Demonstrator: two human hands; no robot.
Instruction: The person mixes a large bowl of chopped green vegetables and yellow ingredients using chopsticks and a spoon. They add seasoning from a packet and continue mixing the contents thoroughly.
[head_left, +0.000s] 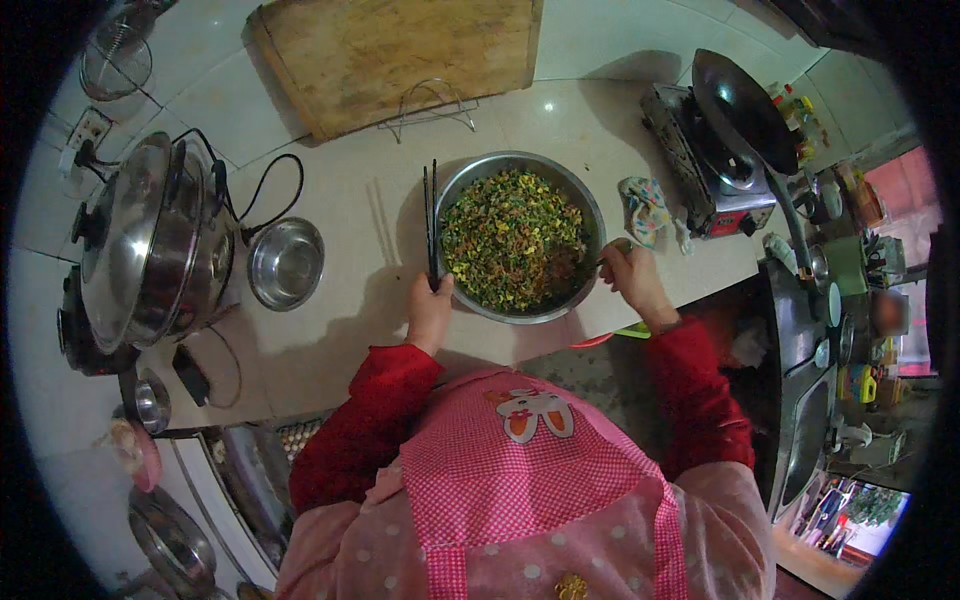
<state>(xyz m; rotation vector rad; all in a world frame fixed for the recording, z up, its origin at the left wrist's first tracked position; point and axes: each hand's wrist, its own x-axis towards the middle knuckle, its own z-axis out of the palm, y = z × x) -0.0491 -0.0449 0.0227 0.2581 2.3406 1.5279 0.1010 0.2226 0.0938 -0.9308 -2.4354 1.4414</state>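
Right in front of me, a wide stainless steel bowl (598, 232) stands on the counter. A finely chopped filling (517, 232) of greens, yellow egg-like bits and brown bits lies inside it. My left hand (430, 311) is at the bowl's lower left rim and grips a pair of dark chopsticks (430, 217), tips pointing away from me. Whether its thumb also presses on the rim cannot be made out. At the right rim, my right hand (634, 277) has its fingers curled around what looks like a thin utensil handle; the rest of that utensil is hard to see.
A lidded electric pot (161, 247) and a small steel bowl (285, 264) stand left on the counter (352, 300). Behind are a wire rack (431, 112) and a wooden board (405, 60). A patterned cloth (645, 210) lies right, near a gas stove (712, 187) with a wok (742, 105).
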